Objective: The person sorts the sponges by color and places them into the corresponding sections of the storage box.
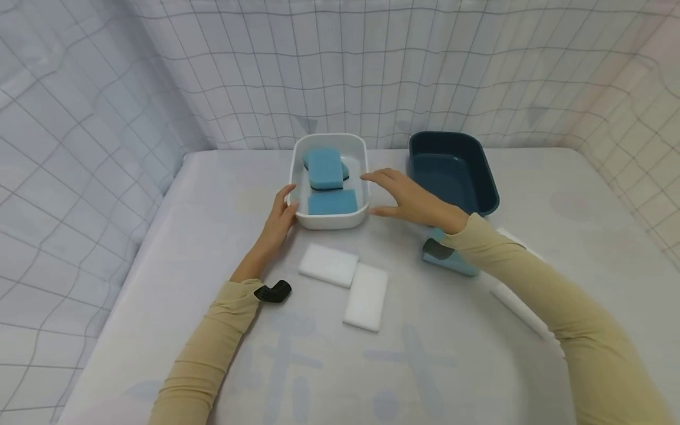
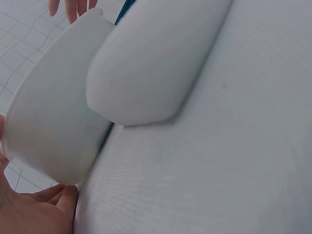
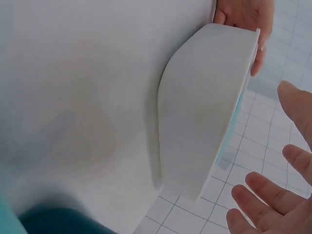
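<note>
A white plastic tub [image 1: 329,222] stands at the back of the table with blue sponges [image 1: 332,202] in it, one lying crosswise on another. My left hand [image 1: 278,218] touches the tub's left wall and near left corner from outside, fingers relaxed. In the left wrist view, fingertips [image 2: 68,197] lie against the tub's lower wall. My right hand [image 1: 406,198] hovers beside the tub's right wall, fingers spread, holding nothing. The right wrist view shows a gap between those fingers [image 3: 268,195] and the tub [image 3: 204,107].
A dark blue tub [image 1: 446,177] stands behind my right hand. Two white sponge-like blocks [image 1: 329,265] lie in front of the white tub. Another blue sponge [image 1: 451,260] lies under my right wrist, and more white blocks [image 1: 520,310] are partly hidden by the forearm.
</note>
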A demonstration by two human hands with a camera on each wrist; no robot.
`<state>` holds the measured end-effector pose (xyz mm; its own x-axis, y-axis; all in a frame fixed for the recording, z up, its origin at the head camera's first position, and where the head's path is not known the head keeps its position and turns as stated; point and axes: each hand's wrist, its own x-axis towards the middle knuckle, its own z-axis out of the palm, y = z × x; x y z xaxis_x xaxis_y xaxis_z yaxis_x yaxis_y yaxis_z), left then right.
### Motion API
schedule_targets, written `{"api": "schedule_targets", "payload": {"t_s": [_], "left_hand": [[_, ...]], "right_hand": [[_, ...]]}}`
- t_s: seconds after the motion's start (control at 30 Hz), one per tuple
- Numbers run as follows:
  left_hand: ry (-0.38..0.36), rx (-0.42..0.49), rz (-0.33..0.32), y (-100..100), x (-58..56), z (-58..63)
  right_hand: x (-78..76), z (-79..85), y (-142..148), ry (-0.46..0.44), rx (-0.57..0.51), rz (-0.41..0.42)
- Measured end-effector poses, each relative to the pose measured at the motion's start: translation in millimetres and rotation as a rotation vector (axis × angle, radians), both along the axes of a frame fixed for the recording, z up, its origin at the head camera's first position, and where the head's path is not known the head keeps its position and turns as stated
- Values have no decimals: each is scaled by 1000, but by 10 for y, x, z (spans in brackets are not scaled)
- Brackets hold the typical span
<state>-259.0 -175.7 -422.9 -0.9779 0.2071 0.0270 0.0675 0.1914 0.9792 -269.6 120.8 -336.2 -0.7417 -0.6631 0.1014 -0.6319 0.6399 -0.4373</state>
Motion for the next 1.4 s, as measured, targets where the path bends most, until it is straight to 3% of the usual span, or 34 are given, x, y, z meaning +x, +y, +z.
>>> {"api": "schedule_targets", "payload": {"t_s": [0.47,1.1,1.4], "left_hand": [[-4,-17,2,31,-7,53],[-35,-36,16,35,16,34],[-60,-49,30,61,12,50]], "right_hand": [[310,106,437,67,19,-11],[706,-16,932,83,5,-55],[854,-84,1162,49,18,-102]]}}
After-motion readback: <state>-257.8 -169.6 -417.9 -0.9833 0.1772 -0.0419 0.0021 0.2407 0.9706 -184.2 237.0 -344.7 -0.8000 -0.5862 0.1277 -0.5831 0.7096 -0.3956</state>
